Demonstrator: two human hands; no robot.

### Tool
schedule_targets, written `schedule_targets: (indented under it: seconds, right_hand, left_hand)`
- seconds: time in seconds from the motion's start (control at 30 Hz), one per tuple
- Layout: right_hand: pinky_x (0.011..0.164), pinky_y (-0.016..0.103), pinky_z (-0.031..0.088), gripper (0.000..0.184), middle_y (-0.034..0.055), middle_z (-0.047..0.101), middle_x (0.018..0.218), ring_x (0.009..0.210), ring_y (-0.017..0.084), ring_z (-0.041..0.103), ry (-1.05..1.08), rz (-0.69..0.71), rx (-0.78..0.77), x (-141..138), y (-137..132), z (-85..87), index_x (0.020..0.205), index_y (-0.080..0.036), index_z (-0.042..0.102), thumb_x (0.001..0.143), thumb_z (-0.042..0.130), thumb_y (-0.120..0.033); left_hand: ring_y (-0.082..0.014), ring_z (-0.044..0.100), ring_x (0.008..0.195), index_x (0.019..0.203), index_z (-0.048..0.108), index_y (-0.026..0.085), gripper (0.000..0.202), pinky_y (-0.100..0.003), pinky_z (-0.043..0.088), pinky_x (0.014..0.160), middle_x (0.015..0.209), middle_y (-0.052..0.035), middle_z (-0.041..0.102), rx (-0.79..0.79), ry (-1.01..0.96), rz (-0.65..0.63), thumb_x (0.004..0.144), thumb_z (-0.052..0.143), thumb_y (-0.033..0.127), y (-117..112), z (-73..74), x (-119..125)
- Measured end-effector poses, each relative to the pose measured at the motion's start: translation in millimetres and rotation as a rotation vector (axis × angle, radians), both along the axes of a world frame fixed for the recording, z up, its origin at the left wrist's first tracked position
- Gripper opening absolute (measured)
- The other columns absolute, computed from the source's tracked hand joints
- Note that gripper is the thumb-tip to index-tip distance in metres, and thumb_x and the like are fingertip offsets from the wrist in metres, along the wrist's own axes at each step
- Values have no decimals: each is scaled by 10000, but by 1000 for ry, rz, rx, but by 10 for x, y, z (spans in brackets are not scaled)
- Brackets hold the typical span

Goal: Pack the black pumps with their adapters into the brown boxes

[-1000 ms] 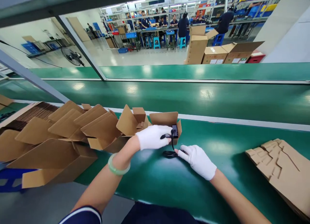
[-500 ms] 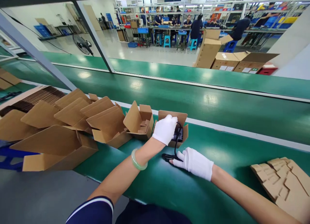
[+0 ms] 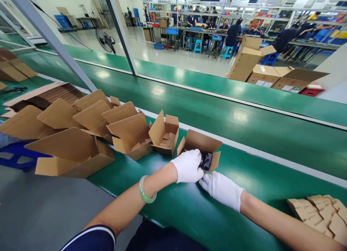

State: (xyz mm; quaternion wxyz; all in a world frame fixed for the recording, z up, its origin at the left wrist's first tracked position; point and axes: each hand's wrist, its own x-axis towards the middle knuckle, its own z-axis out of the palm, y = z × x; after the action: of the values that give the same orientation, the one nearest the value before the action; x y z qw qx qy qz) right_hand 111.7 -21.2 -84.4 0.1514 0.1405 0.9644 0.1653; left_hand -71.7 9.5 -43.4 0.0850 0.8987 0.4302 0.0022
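Observation:
A small open cardboard box (image 3: pixel 202 141) stands on the green bench (image 3: pixel 189 207) in front of me, with a black adapter and its cord (image 3: pixel 206 160) inside. My left hand (image 3: pixel 187 166), in a white glove, is curled over the box's near edge and pressed onto the black cord. My right hand (image 3: pixel 222 188), also gloved, lies just right of it with fingertips touching the box's front at the cord. A green bangle (image 3: pixel 145 190) sits on my left wrist.
Several open empty cardboard boxes (image 3: pixel 119 130) lie in a row to the left, with a stack of flat blanks (image 3: pixel 46 95) behind. Cardboard inserts (image 3: pixel 322 216) are piled at the right. A green conveyor belt (image 3: pixel 244 120) runs beyond. People work at distant tables.
The black cord that lay on the bench has gone into the box. Both hands have closed in on the box's front. The view has shifted, so everything sits lower and more to the right.

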Motion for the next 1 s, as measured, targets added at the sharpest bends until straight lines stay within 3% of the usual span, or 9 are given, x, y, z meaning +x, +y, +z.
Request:
schedule_targets:
  seconds: [0.17, 0.27, 0.33, 0.47, 0.57, 0.63, 0.77, 0.87, 1.0]
  right_hand:
    - [468, 292, 251, 194, 36, 518, 677, 523, 175, 493, -17, -55, 49, 28, -160, 64, 867, -152, 490, 804, 393, 5]
    - [457, 282, 228, 220, 42, 552, 718, 498, 152, 470, 59, -51, -175, 108, -296, 139, 933, -153, 517, 802, 403, -18]
    - [462, 269, 241, 196, 39, 579, 739, 501, 138, 475, 198, -277, -452, 161, -477, 152, 913, -174, 540, 833, 393, -73]
    - [455, 231, 319, 410, 40, 625, 700, 444, 114, 493, 704, -1184, -1433, 44, -1007, -46, 830, -173, 547, 918, 334, -512]
    - [561, 286, 448, 667, 122, 652, 947, 628, 174, 605, 1222, -1448, -1991, -283, -1273, -347, 1061, -177, 514, 830, 240, -740]
    - [709, 369, 490, 676, 144, 606, 1105, 874, 223, 621, 1526, -1418, -1863, -503, -1294, -536, 1183, -206, 459, 877, 84, -678]
    - [861, 473, 463, 613, 146, 498, 1279, 1143, 254, 508, 1750, -1247, -1159, -591, -1110, -692, 1366, -266, 291, 924, -97, -441]
    - [867, 497, 462, 541, 147, 391, 1374, 1183, 276, 468, 1858, -1229, -1008, -305, -1016, -582, 1424, -283, 127, 935, -63, -411]
    - [781, 416, 508, 441, 91, 486, 1280, 1058, 256, 550, 2089, -1157, -703, 83, -1022, -269, 1379, -311, 270, 955, 253, -433]
  left_hand:
    - [-282, 547, 905, 1117, 549, 46, 404, -405, 431, 785, 996, -148, 595, 51, 13, 16, 792, 560, 284, -95, -61, -103]
    - [-274, 529, 940, 1165, 526, 77, 447, -405, 402, 802, 998, -124, 598, 77, 9, 17, 810, 582, 343, -101, -122, -121]
    - [-265, 528, 917, 1168, 522, 83, 443, -391, 401, 762, 972, -111, 597, 84, 5, 32, 822, 575, 355, -131, -156, -110]
    - [-272, 513, 927, 1186, 506, 65, 433, -397, 391, 760, 968, -115, 583, 99, -16, 90, 848, 542, 332, -238, -208, -36]
    - [-282, 501, 945, 1158, 521, 69, 344, -409, 385, 756, 1006, -128, 559, 113, -32, 143, 879, 476, 264, -297, -230, 25]
    - [-283, 502, 930, 1128, 534, 73, 301, -413, 382, 736, 1003, -128, 552, 120, -30, 162, 886, 451, 230, -317, -244, 51]
    - [-259, 513, 885, 1076, 557, 82, 271, -395, 381, 723, 968, -110, 567, 130, -8, 131, 867, 512, 248, -345, -277, 63]
    - [-255, 527, 844, 1021, 576, 80, 284, -388, 389, 698, 910, -96, 576, 137, 5, 124, 832, 581, 292, -368, -291, 63]
    - [-256, 543, 797, 948, 590, 76, 189, -387, 396, 659, 847, -89, 574, 152, -6, 139, 835, 560, 225, -400, -309, 99]
